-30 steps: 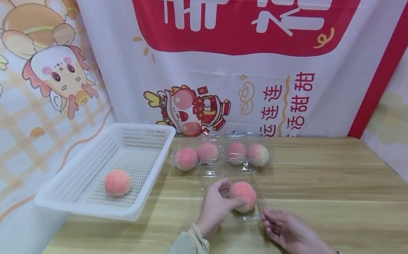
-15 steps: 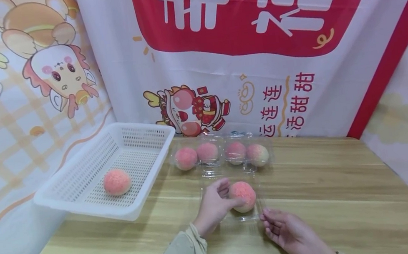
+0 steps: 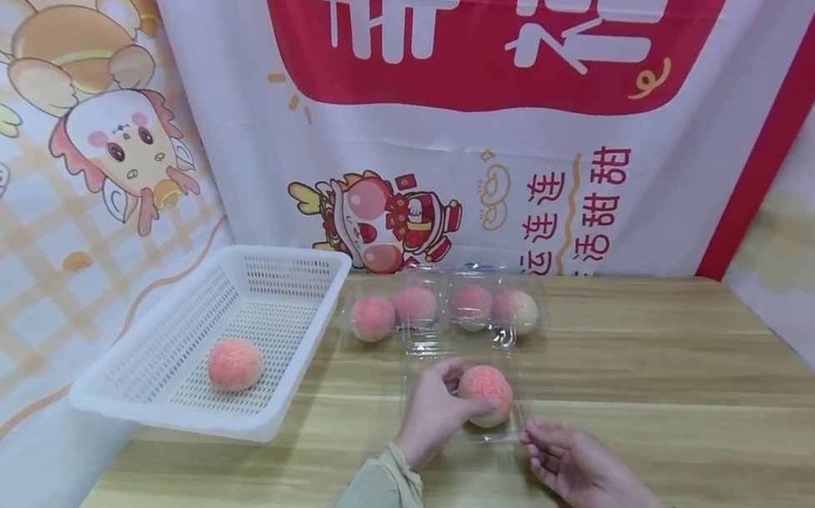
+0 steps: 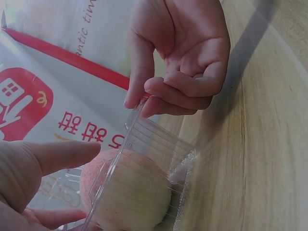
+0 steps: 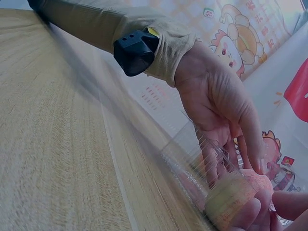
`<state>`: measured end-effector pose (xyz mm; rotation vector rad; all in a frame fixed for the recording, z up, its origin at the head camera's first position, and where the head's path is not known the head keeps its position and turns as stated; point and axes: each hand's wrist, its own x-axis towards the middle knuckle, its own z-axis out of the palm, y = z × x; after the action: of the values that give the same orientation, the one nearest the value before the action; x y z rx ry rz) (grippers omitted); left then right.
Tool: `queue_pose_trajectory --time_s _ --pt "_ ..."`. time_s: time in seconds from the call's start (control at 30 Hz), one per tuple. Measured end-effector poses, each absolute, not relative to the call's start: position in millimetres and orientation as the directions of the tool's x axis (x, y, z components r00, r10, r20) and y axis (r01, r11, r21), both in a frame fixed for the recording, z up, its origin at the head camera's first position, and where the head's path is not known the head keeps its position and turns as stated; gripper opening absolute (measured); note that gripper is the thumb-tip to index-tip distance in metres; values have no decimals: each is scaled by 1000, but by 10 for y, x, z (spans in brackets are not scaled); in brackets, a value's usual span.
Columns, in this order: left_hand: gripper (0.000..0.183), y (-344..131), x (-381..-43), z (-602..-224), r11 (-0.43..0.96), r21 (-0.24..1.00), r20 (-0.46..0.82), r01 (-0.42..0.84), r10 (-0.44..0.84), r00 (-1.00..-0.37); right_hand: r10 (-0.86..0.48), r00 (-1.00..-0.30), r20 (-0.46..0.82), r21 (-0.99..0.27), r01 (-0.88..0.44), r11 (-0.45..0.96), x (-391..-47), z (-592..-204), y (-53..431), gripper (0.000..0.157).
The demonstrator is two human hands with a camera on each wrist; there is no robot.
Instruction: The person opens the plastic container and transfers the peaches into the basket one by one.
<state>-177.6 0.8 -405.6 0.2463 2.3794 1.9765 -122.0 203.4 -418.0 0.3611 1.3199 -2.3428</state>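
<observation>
In the head view, my left hand (image 3: 433,410) holds a pink-and-cream peach (image 3: 489,391) by its left side, thumb at the front and fingers behind. The peach lies in an open clear plastic box (image 4: 156,139), whose lid (image 3: 455,337) is folded back away from me. At the box's near right corner my right hand (image 3: 577,457) pinches the rim between thumb and forefinger, its other fingers curled. The left wrist view shows that pinch close up. Seen from the right wrist, the left thumb (image 5: 260,161) reaches the peach's top, and the other left fingers are partly behind the ribbed plastic.
A white perforated basket (image 3: 261,426) stands at the left with one peach (image 3: 235,365) in it. Clear boxes holding several peaches (image 3: 372,318) line the table's back, right behind the open lid. A printed cloth (image 3: 395,146) hangs behind the wooden table (image 3: 695,389).
Both hands keep their places on the peach and the box corner. The left forearm shifts slightly; otherwise the scene stays the same.
</observation>
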Motion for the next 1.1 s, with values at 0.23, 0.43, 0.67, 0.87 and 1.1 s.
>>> queue_pose_trajectory --time_s 0.23,0.43,0.67,0.87,1.1 --pt "82 58 -1801 -4029 240 967 52 88 150 -987 -240 -878 -413 -750 478 -458 -1233 -4171 2029 8" --pt "84 85 -1792 -4027 293 953 33 72 138 -990 -252 -871 -422 -742 492 -456 -1225 -4171 2049 10" --pt "86 91 -1785 -4040 335 939 30 75 137 -990 -239 -869 -434 -739 495 -458 -1216 -4171 2047 14" --pt "85 73 -1789 -4048 313 949 -1 46 150 -989 -246 -867 -433 -734 497 -462 -1208 -4174 2038 14" --pt "83 94 -1799 -4026 360 932 -10 47 155 -988 -243 -872 -424 -741 489 -460 -1205 -4177 2042 14"
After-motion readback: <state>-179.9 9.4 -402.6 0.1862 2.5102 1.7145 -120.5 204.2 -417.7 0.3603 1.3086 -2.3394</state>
